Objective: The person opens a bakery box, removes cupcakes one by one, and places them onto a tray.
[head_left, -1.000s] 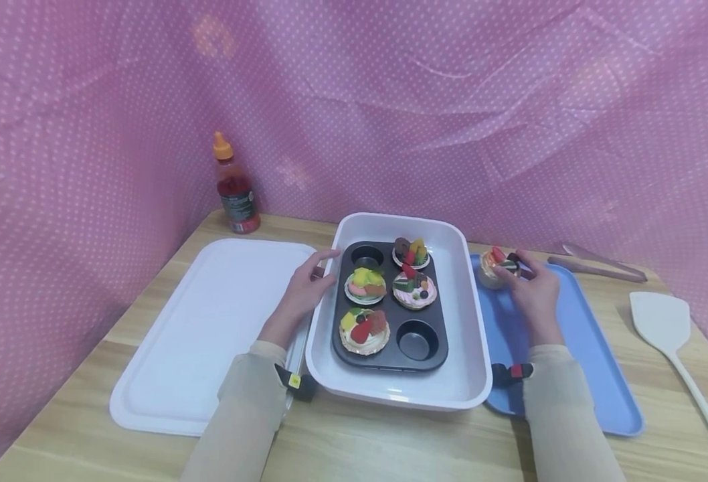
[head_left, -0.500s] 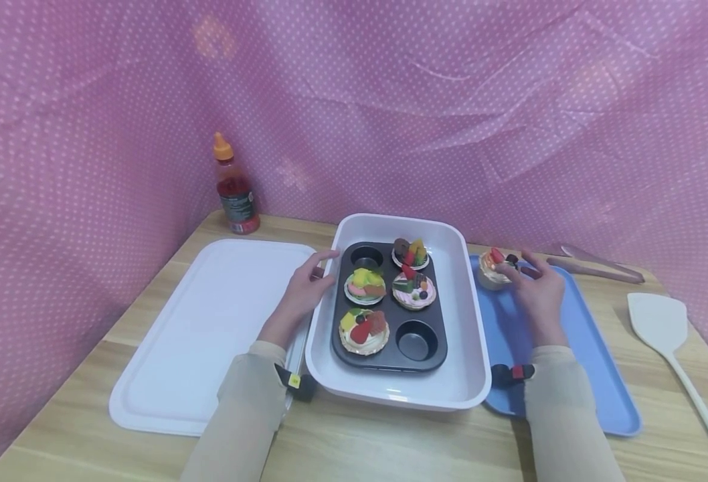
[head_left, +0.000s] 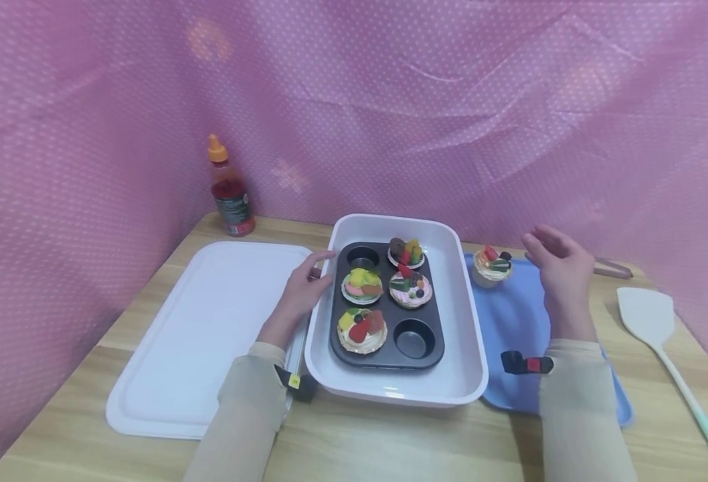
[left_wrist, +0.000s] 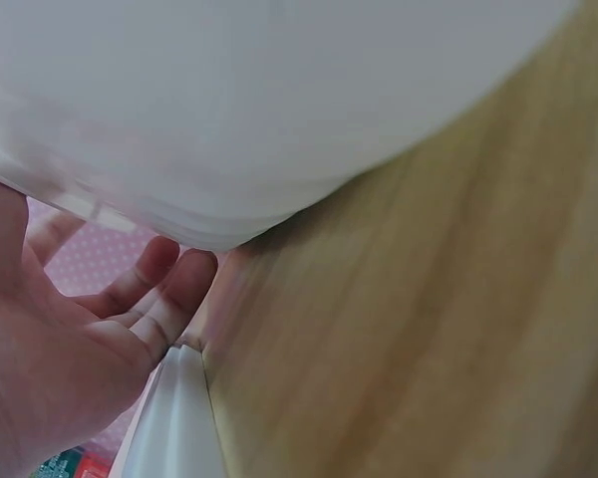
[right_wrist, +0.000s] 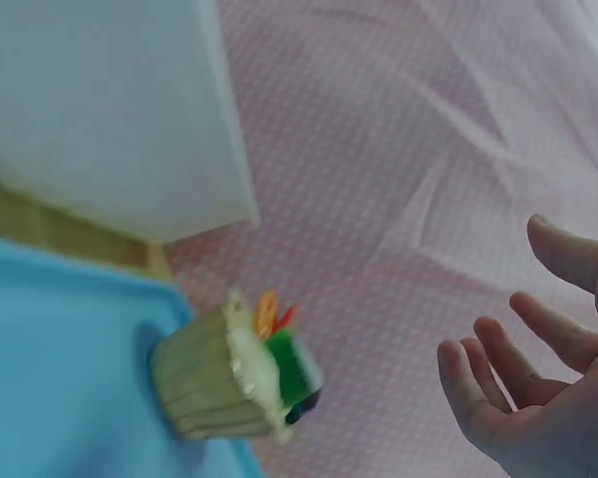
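Observation:
My left hand (head_left: 298,288) is at the left rim of a white rectangular tub (head_left: 465,348), its fingertips against the outer wall (left_wrist: 229,119) in the left wrist view. Inside the tub lies a dark muffin pan (head_left: 384,314) with several toy tarts in its cups. My right hand (head_left: 561,278) is raised over the blue tray (head_left: 513,335), fingers loosely bent, holding nothing. Left of it a toy cupcake (head_left: 490,269) with fruit on top stands upright at the tray's far left corner. In the right wrist view a gap separates the fingers from the cupcake (right_wrist: 219,373).
A white tray (head_left: 209,341) lies left of the tub. Behind it stands a sauce bottle (head_left: 231,194) with an orange cap. Tongs (head_left: 613,269), partly hidden by the right hand, and a white spatula (head_left: 646,314) lie to the right. Pink dotted cloth (head_left: 354,114) hangs behind.
My right hand has let go of the cupcake, then lifted and moved right. The cupcake stays on the blue tray. My left hand remains at the tub's rim.

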`<action>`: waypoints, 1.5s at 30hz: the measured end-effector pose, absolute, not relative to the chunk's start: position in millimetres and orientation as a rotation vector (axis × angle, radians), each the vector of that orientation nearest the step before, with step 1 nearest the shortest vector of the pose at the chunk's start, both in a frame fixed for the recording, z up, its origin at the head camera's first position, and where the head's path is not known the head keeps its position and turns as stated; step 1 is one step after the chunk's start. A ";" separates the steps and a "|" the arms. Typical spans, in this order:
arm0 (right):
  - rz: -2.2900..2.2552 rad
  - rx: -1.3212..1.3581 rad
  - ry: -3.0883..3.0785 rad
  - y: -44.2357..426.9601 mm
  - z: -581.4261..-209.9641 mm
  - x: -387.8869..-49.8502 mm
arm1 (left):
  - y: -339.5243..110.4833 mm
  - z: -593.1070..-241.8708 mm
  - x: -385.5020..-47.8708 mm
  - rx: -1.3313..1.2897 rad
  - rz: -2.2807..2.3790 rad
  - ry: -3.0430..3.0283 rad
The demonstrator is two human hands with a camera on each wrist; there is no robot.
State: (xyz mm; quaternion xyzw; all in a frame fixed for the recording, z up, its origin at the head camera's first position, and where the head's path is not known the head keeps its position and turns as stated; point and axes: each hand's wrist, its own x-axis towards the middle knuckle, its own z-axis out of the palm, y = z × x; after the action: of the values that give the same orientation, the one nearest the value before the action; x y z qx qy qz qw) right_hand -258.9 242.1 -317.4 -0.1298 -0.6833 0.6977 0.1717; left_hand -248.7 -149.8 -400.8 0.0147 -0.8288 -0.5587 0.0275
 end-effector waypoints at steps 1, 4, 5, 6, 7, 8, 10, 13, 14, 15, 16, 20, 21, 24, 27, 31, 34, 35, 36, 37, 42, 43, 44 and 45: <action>1.995 -0.342 -1.931 239.7 -314.0 -257.9 | -150.4 -400.5 -248.5 0.058 -1.729 -2.561; 2.004 -0.287 -1.944 230.6 -304.3 -256.7 | -152.3 -399.9 -248.3 0.073 -1.749 -2.561; 1.997 -0.269 -1.965 226.8 -301.1 -256.9 | -152.6 -399.9 -248.3 0.078 -1.755 -2.565; 1.979 -0.256 -2.001 223.1 -298.0 -257.3 | -152.8 -399.8 -248.3 0.082 -1.763 -2.564; 1.964 -0.240 -2.031 219.1 -294.9 -258.1 | -152.9 -399.8 -248.4 0.086 -1.770 -2.564; 1.939 -0.222 -2.064 214.6 -291.9 -258.9 | -153.0 -399.9 -248.5 0.086 -1.773 -2.563; 1.907 -0.179 -2.105 205.2 -286.2 -261.0 | -152.7 -399.4 -248.4 0.091 -1.776 -2.562; 1.930 -0.092 -2.103 191.3 -278.8 -264.6 | -152.1 -399.3 -249.2 0.087 -1.767 -2.561; 1.923 -0.069 -2.110 186.5 -276.9 -265.5 | -151.8 -399.1 -249.3 0.087 -1.762 -2.562; 1.928 -0.049 -2.115 181.9 -275.5 -267.0 | -151.6 -399.1 -249.7 0.087 -1.758 -2.564; 1.925 -0.034 -2.132 177.6 -274.4 -268.4 | -151.5 -399.2 -250.2 0.084 -1.756 -2.563; 1.856 -0.006 -2.243 161.5 -275.4 -273.6 | -151.6 -398.8 -251.0 0.086 -1.764 -2.564; 1.846 -0.004 -2.269 158.2 -277.2 -275.1 | -151.7 -398.8 -251.1 0.086 -1.766 -2.563; 1.829 -0.002 -2.318 148.8 -283.7 -279.3 | -151.1 -397.8 -250.8 0.093 -1.764 -2.575; 1.786 -0.008 -2.383 141.4 -290.3 -283.6 | -150.4 -396.9 -250.7 0.107 -1.756 -2.598; 1.771 0.015 -2.439 132.5 -297.5 -289.8 | -150.1 -396.8 -250.7 0.120 -1.752 -2.610; 1.778 0.037 -2.465 127.1 -303.7 -293.7 | -150.1 -397.5 -250.4 0.110 -1.743 -2.607; 1.784 0.043 -2.468 125.7 -305.9 -295.0 | -150.1 -397.9 -250.3 0.103 -1.739 -2.605; 1.783 0.047 -2.474 124.5 -308.2 -296.3 | -150.1 -398.2 -250.2 0.098 -1.737 -2.603; 1.773 0.044 -2.486 123.4 -310.3 -297.5 | -150.0 -398.5 -250.0 0.089 -1.736 -2.601; 1.719 0.046 -2.533 117.5 -316.5 -300.3 | -150.2 -399.0 -249.0 0.070 -1.729 -2.597; 1.711 0.051 -2.540 116.6 -317.2 -300.6 | -150.3 -399.0 -248.9 0.069 -1.729 -2.598; 1.706 0.057 -2.546 115.7 -318.0 -301.0 | -150.3 -399.0 -248.9 0.075 -1.728 -2.601; 1.703 0.061 -2.551 114.8 -318.9 -301.4 | -150.3 -398.7 -248.7 0.080 -1.730 -2.604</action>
State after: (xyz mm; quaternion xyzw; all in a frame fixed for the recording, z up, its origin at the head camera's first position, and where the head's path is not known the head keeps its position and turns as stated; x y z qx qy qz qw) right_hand -301.4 114.8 -318.9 0.0200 -0.8309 0.5548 0.0370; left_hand -248.7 -150.3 -398.7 0.0254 -0.8327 -0.5531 0.0074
